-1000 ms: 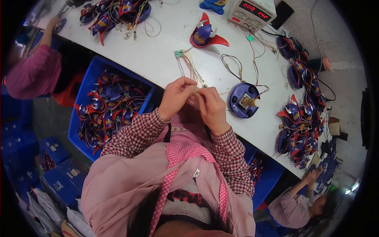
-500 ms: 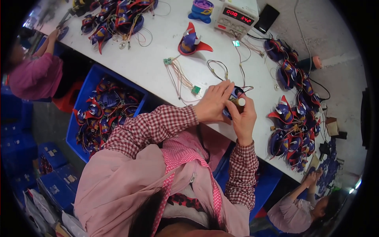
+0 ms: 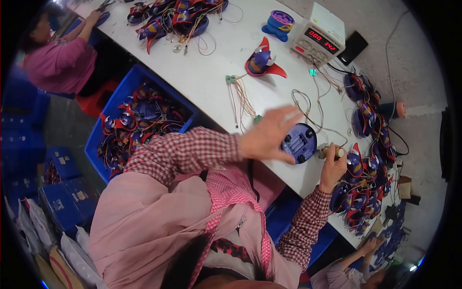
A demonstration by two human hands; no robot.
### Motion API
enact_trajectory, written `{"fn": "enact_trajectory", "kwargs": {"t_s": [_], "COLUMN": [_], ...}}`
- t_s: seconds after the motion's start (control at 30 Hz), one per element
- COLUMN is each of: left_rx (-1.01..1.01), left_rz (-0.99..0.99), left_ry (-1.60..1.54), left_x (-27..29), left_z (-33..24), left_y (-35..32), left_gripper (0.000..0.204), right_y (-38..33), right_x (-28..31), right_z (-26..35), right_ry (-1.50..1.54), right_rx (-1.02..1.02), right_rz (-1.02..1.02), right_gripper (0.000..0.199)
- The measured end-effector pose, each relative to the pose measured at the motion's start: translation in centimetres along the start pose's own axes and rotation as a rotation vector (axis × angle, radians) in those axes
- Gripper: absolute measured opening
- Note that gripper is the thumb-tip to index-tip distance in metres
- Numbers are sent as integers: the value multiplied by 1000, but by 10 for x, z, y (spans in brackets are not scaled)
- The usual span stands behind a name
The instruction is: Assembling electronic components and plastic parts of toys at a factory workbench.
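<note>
A round purple plastic base with slotted battery-like bays lies on the white table. My left hand is beside its left edge, thumb and fingers spread and slightly blurred; whether the thumb touches the rim I cannot tell. To the right of the base, my right hand is closed on a small brownish cylinder with a pale round end; its exact kind is unclear. A green circuit board with thin wires is partly behind my left hand. Beyond it stands a purple and red winged toy figure.
A power supply, a black phone and a blue-purple container stand at the back. Wired toy figures pile up at right and far left. A blue crate holds more. Co-workers sit at both sides.
My hands have parted. The right hand moved rightward off the base with the small cylinder; the left hand spread its fingers, uncovering the base. The view has shifted, too.
</note>
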State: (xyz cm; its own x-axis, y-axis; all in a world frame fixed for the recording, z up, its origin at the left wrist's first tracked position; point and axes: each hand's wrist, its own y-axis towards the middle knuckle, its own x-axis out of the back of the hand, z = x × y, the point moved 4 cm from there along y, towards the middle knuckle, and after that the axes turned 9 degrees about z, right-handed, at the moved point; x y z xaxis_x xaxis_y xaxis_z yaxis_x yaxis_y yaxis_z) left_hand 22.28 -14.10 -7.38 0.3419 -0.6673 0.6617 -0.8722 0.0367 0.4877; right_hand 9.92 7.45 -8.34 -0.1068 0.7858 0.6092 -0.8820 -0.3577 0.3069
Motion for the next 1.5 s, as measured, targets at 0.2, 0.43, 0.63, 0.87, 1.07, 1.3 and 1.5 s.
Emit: {"fn": "enact_trajectory", "kwargs": {"t_s": [0.2,0.43,0.63,0.87,1.07,1.3,1.5], "left_rx": [426,467,452,536,521,326,-83], "left_rz": [-183,168,313,163,132,411,492], "left_ry": [-46,-262,-388,-715,-1353,-1287,-343], "left_x": [80,84,69,78,58,1,-30], "left_z": [162,214,225,202,136,65,37], "left_y": [10,26,48,43,46,49,45], "left_gripper": [100,113,93,59,53,56,70], "right_y": [-15,-5,34,41,21,-33,-62], "right_x": [-11,-123,-243,-239,-102,-41,-45], "right_z": [6,160,168,156,165,55,1], "right_ry": [189,89,-309,-311,71,153,-230], "right_rx": [-166,325,591,544,382,-69,7], "right_rz": [20,595,646,633,272,15,-93], "right_gripper": [17,25,25,29,19,17,30]}}
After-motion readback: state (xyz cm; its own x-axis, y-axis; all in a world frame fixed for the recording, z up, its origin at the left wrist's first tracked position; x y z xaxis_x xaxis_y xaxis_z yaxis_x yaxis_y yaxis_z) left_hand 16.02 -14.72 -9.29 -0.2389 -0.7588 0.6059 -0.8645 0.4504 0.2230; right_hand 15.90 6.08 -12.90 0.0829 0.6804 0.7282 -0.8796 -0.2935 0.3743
